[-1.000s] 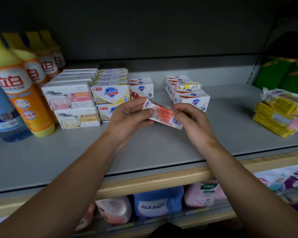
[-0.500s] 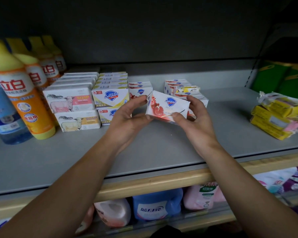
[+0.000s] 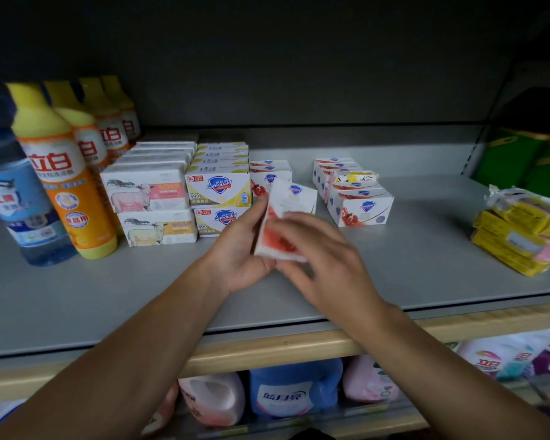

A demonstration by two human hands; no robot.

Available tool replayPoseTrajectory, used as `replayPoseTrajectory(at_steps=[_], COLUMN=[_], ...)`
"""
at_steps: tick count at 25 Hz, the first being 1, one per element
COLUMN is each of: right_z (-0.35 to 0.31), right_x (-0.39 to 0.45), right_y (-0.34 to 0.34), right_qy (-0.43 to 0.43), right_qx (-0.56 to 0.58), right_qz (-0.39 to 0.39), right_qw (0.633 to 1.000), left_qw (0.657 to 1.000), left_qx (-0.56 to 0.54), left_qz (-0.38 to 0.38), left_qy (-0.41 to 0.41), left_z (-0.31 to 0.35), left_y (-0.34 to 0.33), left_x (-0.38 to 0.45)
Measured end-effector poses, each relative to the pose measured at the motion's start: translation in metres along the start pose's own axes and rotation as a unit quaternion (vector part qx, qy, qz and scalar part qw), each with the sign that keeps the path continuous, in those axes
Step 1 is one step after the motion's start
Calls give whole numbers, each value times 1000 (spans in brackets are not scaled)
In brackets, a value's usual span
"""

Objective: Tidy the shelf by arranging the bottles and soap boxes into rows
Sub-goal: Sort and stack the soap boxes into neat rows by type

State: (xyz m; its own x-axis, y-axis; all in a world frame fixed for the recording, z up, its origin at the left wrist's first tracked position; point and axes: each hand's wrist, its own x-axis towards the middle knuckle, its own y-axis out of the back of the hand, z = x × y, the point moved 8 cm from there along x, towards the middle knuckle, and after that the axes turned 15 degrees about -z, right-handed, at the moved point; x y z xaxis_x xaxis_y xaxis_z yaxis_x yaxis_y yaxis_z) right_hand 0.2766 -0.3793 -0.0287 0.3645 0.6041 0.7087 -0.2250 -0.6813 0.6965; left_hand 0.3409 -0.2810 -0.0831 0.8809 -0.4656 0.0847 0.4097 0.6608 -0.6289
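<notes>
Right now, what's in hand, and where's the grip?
A red-and-white soap box. Left hand holds its left edge and underside; right hand covers its lower right end. Blur hides exact finger placement.

Motion blur smears the right hand (image 3: pixel 324 265) and the lower half of the held soap box (image 3: pixel 283 223); its print is unreadable there, and whether the right fingers (image 3: pixel 294 223) curl round it cannot be told. The left hand (image 3: pixel 238 249) hides part of the lower Safeguard box (image 3: pixel 216 221). At the shelf's left edge the blue bottle (image 3: pixel 16 198) is cut off by the frame. At the right edge the yellow packs (image 3: pixel 521 230) are cut off too. Rear bottle labels (image 3: pixel 129 125) are too dim to read.
</notes>
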Motion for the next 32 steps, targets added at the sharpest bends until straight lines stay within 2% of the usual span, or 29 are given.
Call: replayPoseTrajectory(at_steps=[2,5,7,9,10,11,14,16,17,18,19,20,21,23,24,26,28,30,32], right_z=[-11,-9,-6,7,17,27,50,61,66,72,77,83,88,93,92,95,105,116,125], right_x=[-1,1,3,4,4,3,-3,-10,-14,-19,-23,-26,-28,-24,-20,-15,-12,-5,8], right_y=[-7,-4,1,8,12,13,6,0,-1,-1,-1,2,6,12,12,10,13,16,18], right_qy=[42,34,8,-65,-113,-154,-222,-259,-281,-307,-335,-360,-380,-384,-374,-368,-374,-385,-383], right_qx=[-46,-23,14,122,212,316,577,669,686,685,666,625,563,417,366,321,301,257,205], right_qz=[-7,-1,-5,14,35,61,121,134,136,135,127,109,77,-35,-94,-159,-151,-120,-93], right_qw=[998,999,1000,990,970,934,777,683,657,647,655,684,730,823,847,858,864,878,896], left_qw=[999,997,997,998,997,997,996,992,985,975,961,945,930,905,895,872,831,752,627], left_qx=[-33,-61,-64,-33,-21,-16,19,91,136,186,238,288,330,381,401,448,516,598,695], left_qz=[-21,-36,-44,-47,-47,-45,-31,-4,16,35,52,67,81,99,104,113,139,193,239], left_qy=[15,15,-2,-34,-49,-59,-77,-92,-106,-120,-129,-137,-145,-161,-167,-159,-153,-198,-257], left_z=[0,1,2,8,12,15,17,18,21,23,26,28,30,33,34,36,44,71,105], left_y=[-3,-6,-6,-3,-2,-1,4,5,6,6,5,4,3,0,-3,-9,-14,-22,-32], left_x=[-2,-2,0,0,-2,-3,-5,-5,-6,-7,-9,-10,-12,-15,-17,-19,-20,-30,-43])
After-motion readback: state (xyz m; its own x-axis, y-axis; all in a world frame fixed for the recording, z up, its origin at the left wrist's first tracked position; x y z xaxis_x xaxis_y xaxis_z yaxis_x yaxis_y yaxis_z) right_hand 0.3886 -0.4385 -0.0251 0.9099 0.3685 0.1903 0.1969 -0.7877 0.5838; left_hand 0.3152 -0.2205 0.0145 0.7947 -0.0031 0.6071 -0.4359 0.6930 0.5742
